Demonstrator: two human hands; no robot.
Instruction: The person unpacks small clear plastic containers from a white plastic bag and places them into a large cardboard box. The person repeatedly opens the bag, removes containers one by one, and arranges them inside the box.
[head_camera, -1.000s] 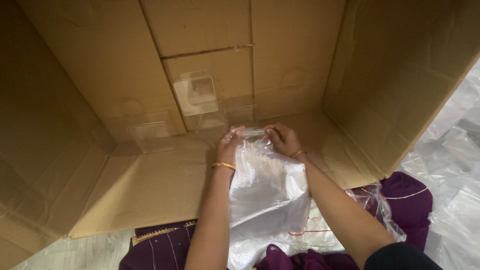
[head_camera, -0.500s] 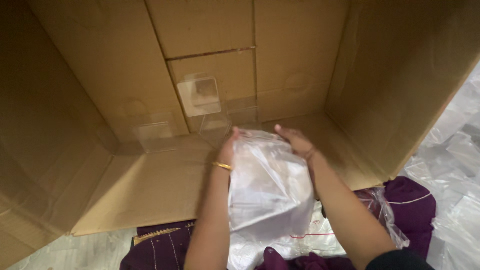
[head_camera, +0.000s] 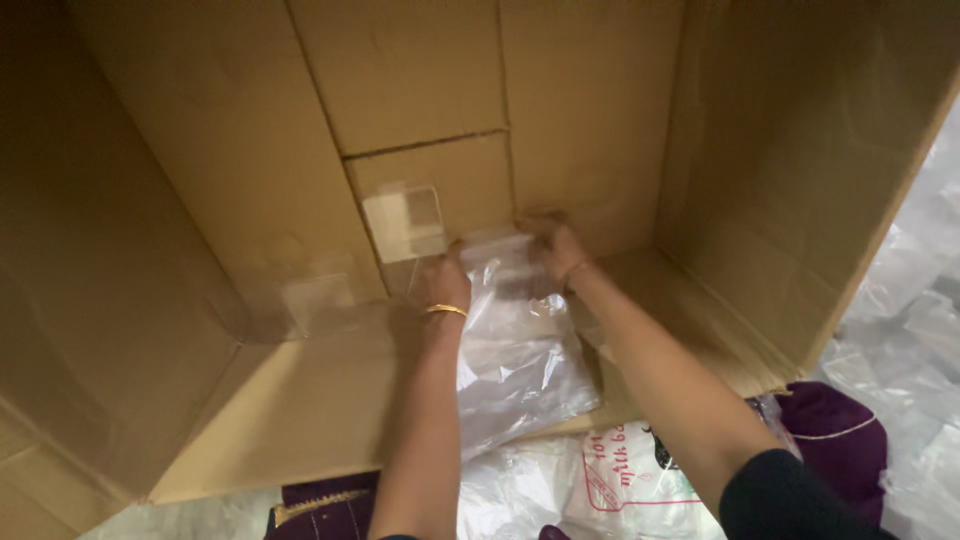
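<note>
Both my hands reach deep into a large brown cardboard box (head_camera: 200, 150) lying on its side. My left hand (head_camera: 447, 283), with a gold bangle at the wrist, grips the left top corner of a clear plastic bag (head_camera: 515, 360). On the bag's right top corner my right hand (head_camera: 556, 246) has its fingers closed. The bag hangs flat between them, its top near the box's back wall and its lower part draped over the box's bottom flap.
A square of clear tape (head_camera: 404, 222) sticks to the box's back panel. Below my arms lie a white printed plastic bag (head_camera: 625, 475) and dark purple cloth (head_camera: 840, 440). More clear plastic wrapping (head_camera: 915, 300) is piled at the right.
My hands have pushed the clear bag further into the box, from near the flap's edge up toward the back wall. The view has tilted closer to the box.
</note>
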